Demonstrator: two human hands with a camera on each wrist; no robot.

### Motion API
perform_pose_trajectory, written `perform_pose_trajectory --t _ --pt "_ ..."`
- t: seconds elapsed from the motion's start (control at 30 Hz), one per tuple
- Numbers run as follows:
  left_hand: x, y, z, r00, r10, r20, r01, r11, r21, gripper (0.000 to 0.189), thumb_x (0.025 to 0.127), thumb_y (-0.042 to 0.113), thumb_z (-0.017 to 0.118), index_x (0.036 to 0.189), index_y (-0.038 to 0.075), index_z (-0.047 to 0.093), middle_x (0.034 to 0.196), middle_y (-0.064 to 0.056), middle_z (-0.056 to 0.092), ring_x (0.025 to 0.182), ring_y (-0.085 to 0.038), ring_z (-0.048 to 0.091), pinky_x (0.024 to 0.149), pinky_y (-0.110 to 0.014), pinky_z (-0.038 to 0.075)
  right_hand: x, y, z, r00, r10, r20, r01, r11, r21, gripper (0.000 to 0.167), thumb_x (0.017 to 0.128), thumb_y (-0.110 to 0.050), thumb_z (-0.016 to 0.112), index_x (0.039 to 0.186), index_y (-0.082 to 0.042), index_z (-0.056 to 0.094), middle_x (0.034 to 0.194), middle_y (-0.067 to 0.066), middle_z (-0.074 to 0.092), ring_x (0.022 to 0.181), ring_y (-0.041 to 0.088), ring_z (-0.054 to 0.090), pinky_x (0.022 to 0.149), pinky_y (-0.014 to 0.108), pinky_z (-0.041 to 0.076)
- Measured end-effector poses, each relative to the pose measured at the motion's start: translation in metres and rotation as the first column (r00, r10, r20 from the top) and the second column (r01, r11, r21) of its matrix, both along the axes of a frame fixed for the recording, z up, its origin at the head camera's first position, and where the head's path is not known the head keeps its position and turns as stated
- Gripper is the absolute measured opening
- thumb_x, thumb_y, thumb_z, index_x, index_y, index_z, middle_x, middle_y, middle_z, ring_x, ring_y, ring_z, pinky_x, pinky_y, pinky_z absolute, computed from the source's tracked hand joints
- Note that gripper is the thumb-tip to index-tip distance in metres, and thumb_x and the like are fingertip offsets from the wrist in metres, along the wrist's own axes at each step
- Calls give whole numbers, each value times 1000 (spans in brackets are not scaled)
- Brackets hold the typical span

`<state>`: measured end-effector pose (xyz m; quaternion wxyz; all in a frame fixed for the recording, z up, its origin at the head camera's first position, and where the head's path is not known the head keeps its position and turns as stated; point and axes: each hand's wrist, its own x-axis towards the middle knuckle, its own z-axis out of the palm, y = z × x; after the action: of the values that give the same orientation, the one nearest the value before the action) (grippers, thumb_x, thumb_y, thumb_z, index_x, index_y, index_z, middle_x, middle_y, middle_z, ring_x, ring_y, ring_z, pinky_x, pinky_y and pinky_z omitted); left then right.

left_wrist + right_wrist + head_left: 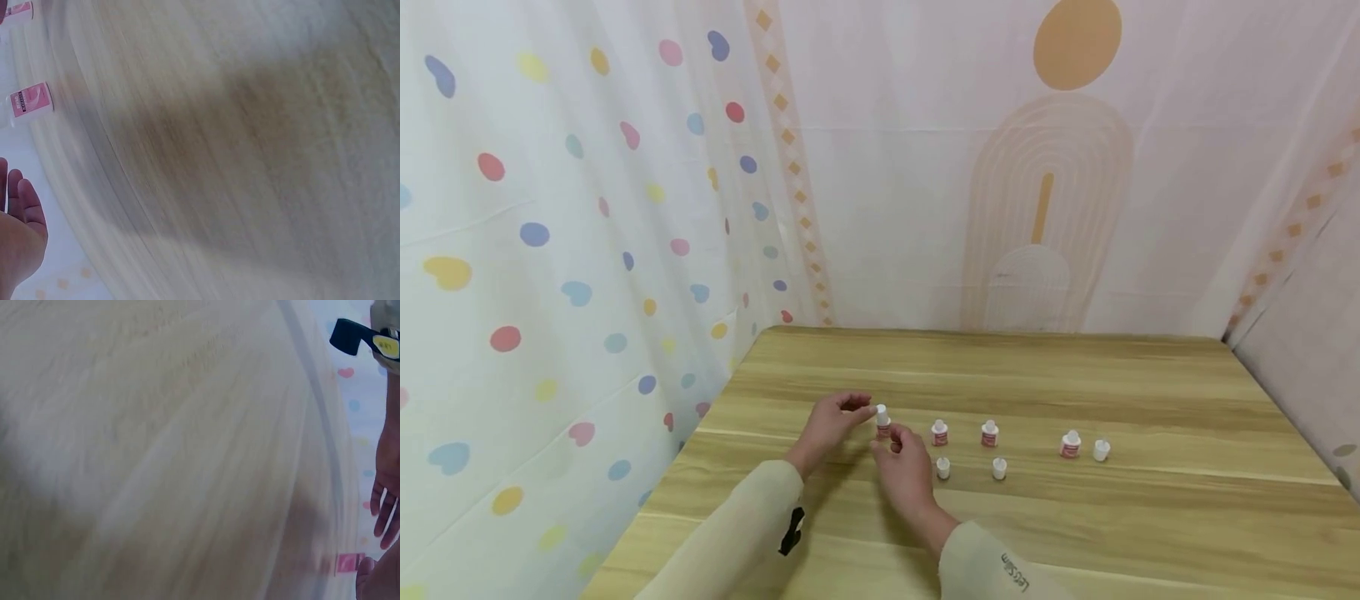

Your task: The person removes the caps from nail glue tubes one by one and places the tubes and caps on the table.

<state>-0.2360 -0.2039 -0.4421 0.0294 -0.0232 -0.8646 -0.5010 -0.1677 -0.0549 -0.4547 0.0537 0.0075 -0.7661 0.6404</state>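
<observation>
My left hand (pixel 835 421) is at the left of a small bottle (pixel 882 427) with a white cap and pink label. Its thumb lies close to the cap; touching or just apart, I cannot tell. In the left wrist view this hand (pixel 22 231) has loosely bent fingers, with a pink-labelled bottle (pixel 31 101) beyond their tips. My right hand (pixel 906 467) is near the capped bottle's lower right side, fingers bent and a gap at the thumb. The right wrist view shows its thumb (pixel 365 572) beside a pink label (pixel 349 562). I see no firm grip.
Right of my hands stand three uncapped bottles: one (pixel 939 433), another (pixel 990 434) and a third (pixel 1071 445). White caps lie on the wooden table (pixel 1150 517): one (pixel 943 468), a second (pixel 999 468) and a third (pixel 1101 450). Patterned curtains (pixel 880 208) hang behind the table.
</observation>
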Motion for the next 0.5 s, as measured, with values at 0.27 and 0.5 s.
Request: perform_pose_trajectory --t 0.27,0.5 --pt "-2 -2 -5 999 -32 -2 32 999 3 31 90 22 75 115 4 70 106 -2 69 105 -22 59 91 -44 49 -10 -2 -5 998 -65 -26 67 997 49 43 91 -12 72 127 7 59 119 19 61 106 31 57 90 47 49" --pt "-3 -7 -11 998 -56 22 57 998 -21 25 89 18 77 112 9 72 110 -2 68 108 -24 58 92 -44 49 -23 0 6 998 -46 -32 47 998 36 42 94 -15 68 129 7 58 122 20 60 110 31 57 91 44 50"
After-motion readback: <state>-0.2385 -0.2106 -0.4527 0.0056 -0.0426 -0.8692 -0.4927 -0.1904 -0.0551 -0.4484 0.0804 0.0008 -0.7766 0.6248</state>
